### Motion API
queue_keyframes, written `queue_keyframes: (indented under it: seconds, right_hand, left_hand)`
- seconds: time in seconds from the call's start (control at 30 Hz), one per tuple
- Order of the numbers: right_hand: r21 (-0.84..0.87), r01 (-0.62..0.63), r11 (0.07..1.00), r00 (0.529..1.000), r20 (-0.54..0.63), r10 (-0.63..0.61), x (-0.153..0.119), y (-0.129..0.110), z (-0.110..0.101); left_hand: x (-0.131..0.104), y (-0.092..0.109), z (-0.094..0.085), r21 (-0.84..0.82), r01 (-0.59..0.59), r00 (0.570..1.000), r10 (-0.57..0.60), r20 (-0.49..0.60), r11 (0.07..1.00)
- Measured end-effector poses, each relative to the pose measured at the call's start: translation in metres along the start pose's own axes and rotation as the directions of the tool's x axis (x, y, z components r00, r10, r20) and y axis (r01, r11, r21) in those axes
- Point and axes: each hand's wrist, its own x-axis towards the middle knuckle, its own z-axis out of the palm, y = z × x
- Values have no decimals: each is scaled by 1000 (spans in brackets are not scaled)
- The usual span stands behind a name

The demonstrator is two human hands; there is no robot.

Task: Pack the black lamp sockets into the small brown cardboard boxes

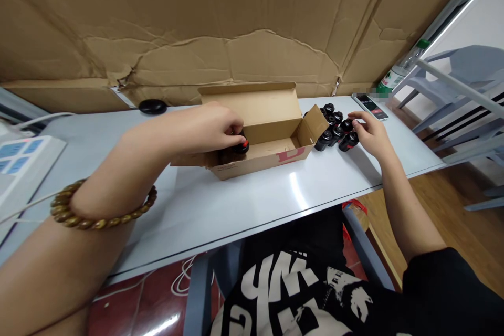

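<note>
While left hand (214,125) pinches bottle (241,147), half-open right hand (372,134) touches another bottle (346,126).

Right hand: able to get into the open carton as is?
Probably, from above: the carton is open on top. Straight across, the black canisters and raised end flap stand in the way of the right hand.

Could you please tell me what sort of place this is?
Probably a makeshift indoor workspace: an open cardboard box and small black containers share the table, and large cardboard sheeting rises behind it.
</note>
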Motion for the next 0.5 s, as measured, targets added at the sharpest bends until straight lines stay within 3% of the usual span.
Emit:
queue_keyframes:
  seconds: [0.17,0.23,0.37,0.5]
  right_hand:
    - [190,-109,976,982,-130,135,-7,5,15]
    - [182,-113,977,976,-164,144,-7,2,17]
    - [73,-149,986,962,-220,162,-6,-4,17]
    - [38,-171,985,967,-183,175,-8,-5,21]
  left_hand:
    - [-4,4,2,5,28,999,-28,-16,1000]
    - [-5,7,0,33,57,998,-57,-13,998]
    - [-3,13,-6,64,115,988,-121,95,991]
    - [-4,18,-11,53,111,992,-115,61,992]
